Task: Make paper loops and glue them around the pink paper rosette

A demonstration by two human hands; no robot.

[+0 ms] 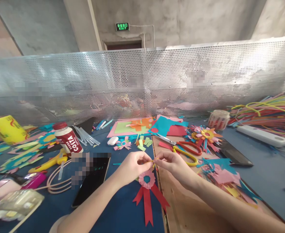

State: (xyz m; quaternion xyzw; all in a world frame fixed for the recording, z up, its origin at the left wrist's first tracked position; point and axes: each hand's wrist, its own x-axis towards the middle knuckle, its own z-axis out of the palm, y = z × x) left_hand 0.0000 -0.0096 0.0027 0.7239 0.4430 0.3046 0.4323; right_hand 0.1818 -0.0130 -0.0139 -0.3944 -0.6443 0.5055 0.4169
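My left hand (134,165) and my right hand (173,163) meet over the middle of the table, each pinching one end of a small yellow paper piece (154,160). Both hands are closed in a pinch. Just below them lies a pink paper flower rosette with red ribbon tails (147,191), partly on the blue table cover and partly on a brown board (181,207). Scissors with red and yellow handles (185,149) lie just beyond my right hand.
A black phone (94,179) lies left of my left arm. A Costa bottle (68,138), a yellow glue gun (49,161), a yellow tape roll (6,128), paper scraps and finished flowers (205,134), coloured strips (266,111) and a white power strip (264,136) surround them. A perforated metal screen (142,81) closes the back.
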